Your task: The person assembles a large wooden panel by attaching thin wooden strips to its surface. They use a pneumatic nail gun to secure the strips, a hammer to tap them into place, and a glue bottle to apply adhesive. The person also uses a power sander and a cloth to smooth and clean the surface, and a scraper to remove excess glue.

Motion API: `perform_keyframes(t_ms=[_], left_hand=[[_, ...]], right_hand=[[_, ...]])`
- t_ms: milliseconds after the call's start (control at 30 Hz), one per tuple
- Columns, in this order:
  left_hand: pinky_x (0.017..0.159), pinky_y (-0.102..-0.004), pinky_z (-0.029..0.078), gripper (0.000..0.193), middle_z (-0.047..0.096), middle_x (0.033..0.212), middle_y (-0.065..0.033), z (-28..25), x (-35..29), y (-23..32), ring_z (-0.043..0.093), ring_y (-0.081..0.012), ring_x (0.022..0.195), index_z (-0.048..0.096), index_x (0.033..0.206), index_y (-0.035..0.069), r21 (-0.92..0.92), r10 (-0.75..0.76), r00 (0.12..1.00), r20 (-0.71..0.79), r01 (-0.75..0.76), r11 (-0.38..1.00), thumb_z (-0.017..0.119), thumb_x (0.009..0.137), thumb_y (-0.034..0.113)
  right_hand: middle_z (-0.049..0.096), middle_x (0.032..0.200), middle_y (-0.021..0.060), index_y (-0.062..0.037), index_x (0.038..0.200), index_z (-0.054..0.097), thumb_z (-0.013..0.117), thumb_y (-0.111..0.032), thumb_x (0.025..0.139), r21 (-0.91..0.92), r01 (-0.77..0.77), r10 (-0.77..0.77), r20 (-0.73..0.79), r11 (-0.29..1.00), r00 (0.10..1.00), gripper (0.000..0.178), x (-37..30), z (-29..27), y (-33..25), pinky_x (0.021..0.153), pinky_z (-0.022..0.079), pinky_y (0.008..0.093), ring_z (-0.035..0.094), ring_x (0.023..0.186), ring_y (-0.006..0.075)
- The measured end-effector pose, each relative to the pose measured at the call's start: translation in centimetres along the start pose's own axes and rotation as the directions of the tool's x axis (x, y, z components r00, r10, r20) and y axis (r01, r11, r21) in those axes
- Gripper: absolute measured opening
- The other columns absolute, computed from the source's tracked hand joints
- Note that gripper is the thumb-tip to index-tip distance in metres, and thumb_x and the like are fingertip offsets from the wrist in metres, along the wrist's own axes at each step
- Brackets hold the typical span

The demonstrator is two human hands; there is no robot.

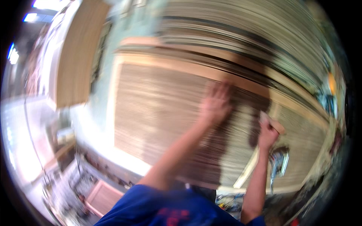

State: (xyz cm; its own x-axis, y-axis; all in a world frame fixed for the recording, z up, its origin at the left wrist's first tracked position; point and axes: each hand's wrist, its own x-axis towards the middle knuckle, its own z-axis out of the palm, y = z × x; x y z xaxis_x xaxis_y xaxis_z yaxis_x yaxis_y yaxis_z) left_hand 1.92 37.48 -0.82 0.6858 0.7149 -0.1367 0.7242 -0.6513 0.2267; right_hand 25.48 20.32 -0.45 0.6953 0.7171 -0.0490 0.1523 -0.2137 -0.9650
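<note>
A large wooden panel point(162, 105) with a pale wood frame and a brown grained face lies in front of me. My left hand point(217, 103) rests on its face near the far frame edge, fingers stretched out and holding nothing. Farther right, my right hand point(268, 136) is closed around a small flat tan piece point(278, 126); blur keeps its kind from showing. That hand is above a pale crosspiece point(249, 167) that divides the panel. Just nearer than it, a shiny metallic object point(279, 164) lies on the right section.
Long stacked boards point(241, 22) fill the far side beyond the panel. A tall wooden box-like piece point(81, 52) stands at far left. Near left, a small reddish framed panel point(103, 197) lies low among clutter. Blue-black items point(330, 105) and an orange object point(332, 83) sit at the right edge.
</note>
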Motion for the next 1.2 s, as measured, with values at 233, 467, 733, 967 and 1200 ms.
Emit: perform_keyframes(t_ms=[233, 467, 733, 967, 1200], left_hand=[[0.136, -0.0515, 0.004, 0.08, 0.026, 0.178, -0.0046, 2.6, -4.9, -10.5, 0.018, -0.0225, 0.166, 0.029, 0.171, 0.014, -0.274, -0.08, 0.957, -0.278, 0.001, 0.962, 0.051, 0.105, 0.052], [0.135, -0.0522, 0.008, 0.081, 0.025, 0.178, -0.0014, -0.1, -9.6, -23.5, 0.018, -0.0216, 0.166, 0.028, 0.171, 0.014, -0.166, -0.177, 0.932, -0.317, 0.129, 0.978, 0.054, 0.103, 0.051], [0.135, -0.0543, 0.012, 0.077, 0.023, 0.179, -0.0043, -2.1, -10.2, -24.2, 0.019, -0.0259, 0.166, 0.029, 0.169, 0.011, -0.031, -0.14, 0.951, -0.277, 0.137, 0.99, 0.042, 0.102, 0.045], [0.135, -0.0559, 0.009, 0.081, 0.018, 0.18, -0.0072, -2.9, -10.8, -25.5, 0.014, -0.0285, 0.167, 0.025, 0.171, 0.009, 0.017, -0.112, 0.978, -0.177, 0.117, 0.993, 0.042, 0.101, 0.047], [0.133, -0.0566, 0.011, 0.082, 0.023, 0.179, -0.0051, -2.7, -10.1, -25.0, 0.018, -0.0273, 0.166, 0.025, 0.172, 0.014, -0.124, -0.013, 0.996, -0.088, 0.002, 0.992, 0.056, 0.101, 0.042]], right_hand=[[0.068, 0.106, 0.0092, 0.0027, 0.114, 0.065, 0.072, -0.007, 0.1, -0.121, -0.05, 0.066, 0.134, 0.991, 0.989, 0.018, -6.8, 12.3, -10.1, 0.078, 0.062, 0.0313, 0.07, 0.089, 0.0178], [0.071, 0.104, 0.0107, 0.0031, 0.113, 0.065, 0.074, -0.011, 0.1, -0.001, -0.062, 0.06, 0.285, 0.998, 0.957, 0.021, -13.8, 32.6, -17.7, 0.076, 0.064, 0.0323, 0.072, 0.083, 0.0181], [0.066, 0.112, 0.008, 0.0031, 0.116, 0.063, 0.07, -0.001, 0.101, 0.058, 0.003, -0.03, 0.484, 0.998, 0.875, 0.016, -15.8, 46.9, -22.4, 0.088, 0.062, 0.0316, 0.069, 0.096, 0.016], [0.065, 0.11, 0.0071, 0.0029, 0.116, 0.062, 0.069, -0.002, 0.102, 0.021, -0.069, 0.055, 0.395, 0.997, 0.917, 0.017, -16.2, 46.1, -20.3, 0.087, 0.061, 0.0325, 0.067, 0.098, 0.0152], [0.069, 0.106, 0.0083, 0.0026, 0.115, 0.065, 0.074, -0.008, 0.1, -0.034, -0.057, 0.061, 0.136, 0.998, 0.989, 0.02, -18.2, 35.6, -16.9, 0.08, 0.06, 0.0314, 0.071, 0.089, 0.0171]])
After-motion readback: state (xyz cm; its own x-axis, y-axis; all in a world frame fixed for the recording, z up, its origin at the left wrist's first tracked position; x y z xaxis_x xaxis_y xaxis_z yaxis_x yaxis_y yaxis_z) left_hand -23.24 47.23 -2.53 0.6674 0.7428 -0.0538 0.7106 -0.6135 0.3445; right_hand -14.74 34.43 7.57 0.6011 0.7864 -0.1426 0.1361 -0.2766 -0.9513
